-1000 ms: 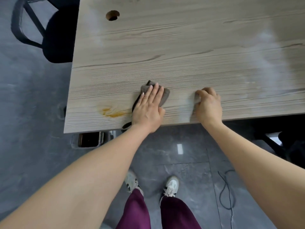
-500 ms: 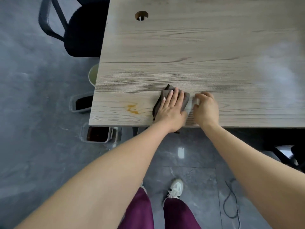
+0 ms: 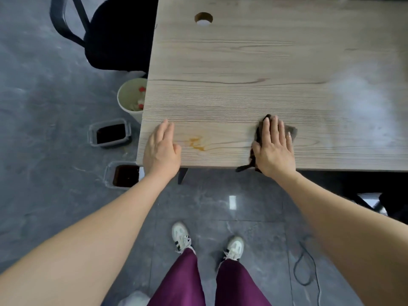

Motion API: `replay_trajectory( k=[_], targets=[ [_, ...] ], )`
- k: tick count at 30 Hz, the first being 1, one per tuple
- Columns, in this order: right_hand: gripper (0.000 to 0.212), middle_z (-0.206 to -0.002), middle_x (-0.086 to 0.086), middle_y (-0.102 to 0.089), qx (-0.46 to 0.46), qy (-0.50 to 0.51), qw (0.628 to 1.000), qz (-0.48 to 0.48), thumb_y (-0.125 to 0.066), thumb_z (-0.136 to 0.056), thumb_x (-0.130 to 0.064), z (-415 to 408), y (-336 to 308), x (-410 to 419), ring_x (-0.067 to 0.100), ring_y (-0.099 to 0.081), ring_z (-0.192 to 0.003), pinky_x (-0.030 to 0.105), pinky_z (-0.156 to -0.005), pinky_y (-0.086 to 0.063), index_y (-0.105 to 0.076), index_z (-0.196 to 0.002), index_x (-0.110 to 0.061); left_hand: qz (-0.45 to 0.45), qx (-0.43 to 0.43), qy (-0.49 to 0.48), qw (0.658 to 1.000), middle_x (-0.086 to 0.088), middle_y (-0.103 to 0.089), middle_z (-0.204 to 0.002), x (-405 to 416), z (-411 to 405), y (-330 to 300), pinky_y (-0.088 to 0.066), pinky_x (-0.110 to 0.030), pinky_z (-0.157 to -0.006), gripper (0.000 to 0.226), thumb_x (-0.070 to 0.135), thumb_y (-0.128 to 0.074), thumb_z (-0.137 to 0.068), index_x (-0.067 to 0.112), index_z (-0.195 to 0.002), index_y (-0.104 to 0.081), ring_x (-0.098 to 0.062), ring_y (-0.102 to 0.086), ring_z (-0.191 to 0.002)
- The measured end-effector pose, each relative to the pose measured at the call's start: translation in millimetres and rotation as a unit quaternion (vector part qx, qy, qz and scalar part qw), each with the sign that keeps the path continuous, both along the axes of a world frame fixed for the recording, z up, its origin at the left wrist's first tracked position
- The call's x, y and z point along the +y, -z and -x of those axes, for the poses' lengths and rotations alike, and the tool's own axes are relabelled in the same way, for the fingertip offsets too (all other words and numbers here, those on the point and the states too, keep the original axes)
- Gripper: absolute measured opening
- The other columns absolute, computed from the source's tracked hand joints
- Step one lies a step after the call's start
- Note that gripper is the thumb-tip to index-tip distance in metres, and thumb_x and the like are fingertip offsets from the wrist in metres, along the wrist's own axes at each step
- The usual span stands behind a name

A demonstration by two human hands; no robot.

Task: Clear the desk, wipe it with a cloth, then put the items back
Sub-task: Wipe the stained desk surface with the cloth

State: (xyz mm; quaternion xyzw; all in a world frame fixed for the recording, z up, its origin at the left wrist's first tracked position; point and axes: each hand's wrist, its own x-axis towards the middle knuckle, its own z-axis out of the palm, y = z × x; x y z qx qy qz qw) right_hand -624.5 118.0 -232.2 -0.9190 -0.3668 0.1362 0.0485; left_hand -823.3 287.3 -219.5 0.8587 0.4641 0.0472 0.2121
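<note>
cloth [image 3: 291, 130] now under flat right hand [image 3: 274, 149], left hand [image 3: 161, 150] apart, fingers straight

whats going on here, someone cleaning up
A person is wiping a wooden desk. The right hand presses a dark cloth flat near the front edge, while the left hand rests open by the corner. An orange stain sits between them, not yet wiped.

The right hand [image 3: 273, 149] covers most of the cloth [image 3: 291, 131]; the desk [image 3: 242, 74] runs off the frame's top and right; its near-left corner hides part of a cup [image 3: 130, 96], left of centre.
</note>
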Motion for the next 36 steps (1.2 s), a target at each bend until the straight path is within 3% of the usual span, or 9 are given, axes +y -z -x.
replay_trajectory(
  k=[4, 14, 19, 21, 24, 26, 28, 31, 36],
  targets=[
    [0.064, -0.157, 0.007, 0.016, 0.001, 0.024, 1.0, -0.002, -0.024, -0.099, -0.033, 26, -4, 23, 0.021, 0.014, -0.145, 0.038, -0.118, 0.006, 0.009, -0.15, -0.012, -0.018, 0.013, -0.033, 0.999, 0.003, -0.011, -0.158, 19, 30, 5, -0.02, -0.035, -0.116, 0.056, 0.015, -0.036, -0.096, 0.015, -0.149, -0.021, -0.019, -0.015, -0.143],
    [0.066, -0.157, 0.001, 0.016, 0.049, -0.195, 0.979, -0.025, -0.031, -0.097, -0.019, 118, -5, 87, 0.016, 0.014, -0.145, 0.033, -0.117, 0.008, 0.008, -0.151, -0.016, 0.065, 0.045, -0.031, 0.996, -0.001, -0.006, -0.158, 35, 49, 11, -0.016, -0.033, -0.115, 0.053, 0.016, -0.03, -0.101, 0.011, -0.151, -0.011, -0.02, -0.01, -0.144],
    [0.077, -0.157, -0.003, -0.019, 0.214, -0.152, 0.956, -0.134, -0.037, -0.086, 0.008, 110, -27, 86, 0.013, -0.018, -0.143, 0.016, -0.109, -0.016, -0.012, -0.152, -0.023, 0.063, 0.076, -0.035, 0.994, -0.003, -0.005, -0.158, 36, 44, 7, -0.022, -0.035, -0.114, 0.06, 0.006, -0.036, -0.098, 0.011, -0.151, -0.009, -0.023, -0.013, -0.143],
    [0.074, -0.148, -0.005, -0.038, 0.329, -0.039, 0.912, -0.242, -0.038, -0.084, 0.009, 98, -41, 88, 0.012, -0.036, -0.134, 0.012, -0.1, -0.027, -0.026, -0.148, -0.025, 0.064, 0.085, -0.042, 0.993, -0.002, -0.003, -0.158, 35, 42, 4, -0.024, -0.036, -0.113, 0.066, -0.001, -0.037, -0.094, 0.012, -0.151, -0.007, -0.022, -0.012, -0.143],
    [0.065, -0.138, 0.003, -0.05, 0.495, 0.151, 0.756, -0.401, -0.038, -0.082, 0.012, 75, -53, 89, 0.021, -0.048, -0.127, 0.034, -0.106, -0.039, -0.042, -0.14, -0.015, 0.06, 0.098, -0.046, 0.992, -0.002, -0.003, -0.158, 33, 40, 0, -0.026, -0.039, -0.112, 0.068, -0.002, -0.037, -0.092, 0.012, -0.151, -0.006, -0.023, -0.012, -0.142],
    [0.059, -0.132, 0.009, -0.055, 0.512, 0.247, 0.7, -0.432, -0.038, -0.081, 0.013, 60, -52, 82, 0.024, -0.054, -0.117, 0.037, -0.099, -0.046, -0.049, -0.134, -0.011, 0.052, 0.109, -0.046, 0.992, -0.003, -0.004, -0.158, 33, 39, -2, -0.027, -0.039, -0.111, 0.067, 0.0, -0.037, -0.093, 0.011, -0.151, -0.005, -0.024, -0.014, -0.141],
    [0.057, -0.135, 0.015, -0.052, 0.425, 0.268, 0.779, -0.374, -0.038, -0.083, 0.011, 45, -47, 67, 0.02, -0.053, -0.115, 0.028, -0.096, -0.045, -0.047, -0.136, -0.008, 0.045, 0.12, -0.044, 0.991, -0.003, -0.005, -0.157, 33, 38, -3, -0.028, -0.039, -0.109, 0.065, 0.002, -0.038, -0.094, 0.01, -0.15, -0.006, -0.025, -0.015, -0.141],
    [0.059, -0.151, 0.009, -0.028, 0.218, 0.164, 0.926, -0.261, -0.046, -0.087, 0.002, 35, -34, 55, 0.024, -0.028, -0.139, 0.03, -0.114, -0.023, -0.035, -0.144, -0.009, 0.046, 0.124, -0.041, 0.99, -0.004, -0.005, -0.157, 33, 39, -2, -0.028, -0.039, -0.109, 0.065, 0.003, -0.038, -0.095, 0.01, -0.15, -0.006, -0.025, -0.015, -0.141],
    [0.058, -0.158, 0.004, 0.011, 0.049, -0.067, 0.995, -0.055, -0.028, -0.101, -0.037, 67, -4, 58, 0.023, 0.011, -0.145, 0.037, -0.116, 0.005, -0.003, -0.152, -0.021, 0.044, 0.122, -0.036, 0.991, -0.003, -0.007, -0.157, 34, 40, -2, -0.031, -0.039, -0.107, 0.061, 0.005, -0.035, -0.097, 0.012, -0.15, -0.007, -0.025, -0.018, -0.139]
  ],
)
